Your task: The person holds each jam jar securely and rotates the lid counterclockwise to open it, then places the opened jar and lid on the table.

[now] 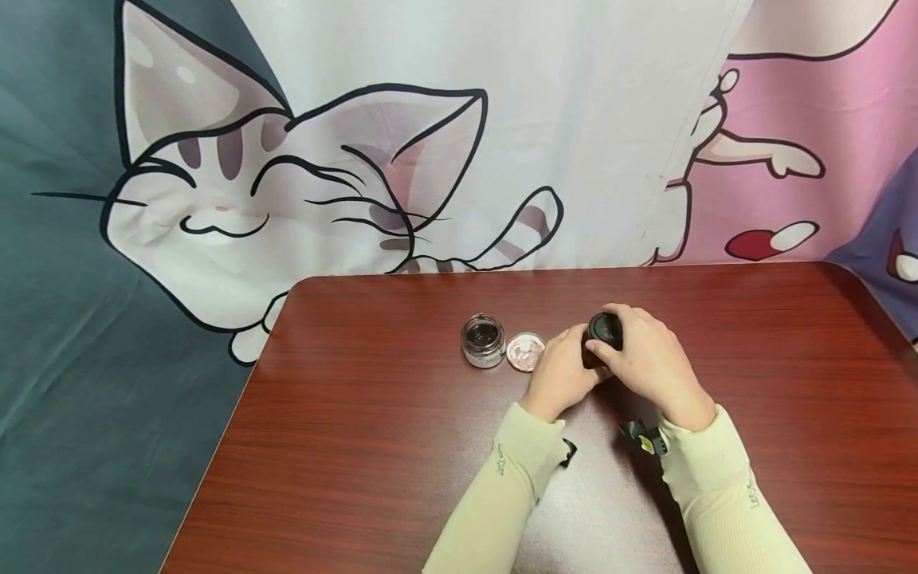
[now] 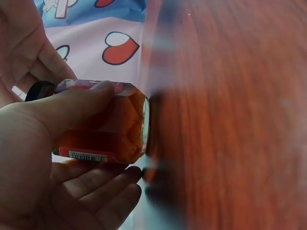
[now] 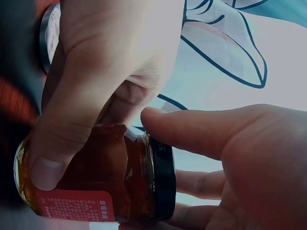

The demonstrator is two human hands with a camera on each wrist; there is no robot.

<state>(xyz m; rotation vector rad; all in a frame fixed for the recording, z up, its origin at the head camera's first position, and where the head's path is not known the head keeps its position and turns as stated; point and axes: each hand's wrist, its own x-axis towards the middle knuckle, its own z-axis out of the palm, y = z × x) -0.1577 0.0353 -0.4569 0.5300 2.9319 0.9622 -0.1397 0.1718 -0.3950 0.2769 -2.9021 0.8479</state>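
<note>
The step in hand looks like loosening the lid of a filled jar. The jar [image 2: 112, 132], with its amber-brown contents and red label [image 3: 79, 206], is between the two hands, over the far part of the worktop [image 1: 344, 446] and to the right of an open jar [image 1: 484, 341]. The left hand [image 1: 562, 367] grips the glass body, thumb laid along one side and fingers on the other. The right hand [image 1: 653, 351] has its thumb and fingers round the black lid [image 3: 164, 184], which sits on the neck with no gap that shows. Whether the base rests on the worktop or hangs just above it is hard to say, as the left wrist view blurs there.

The open jar stands upright, and a loose lid [image 1: 526, 351] lies beside it, pale inside facing up, near the left hand. That makes this, I judge, the second jar to be dealt with.

The next move seems to call for a firm hold on the body from the left hand while the right turns the lid; the jar should stay upright, since its contents could spill once the lid comes free.
</note>
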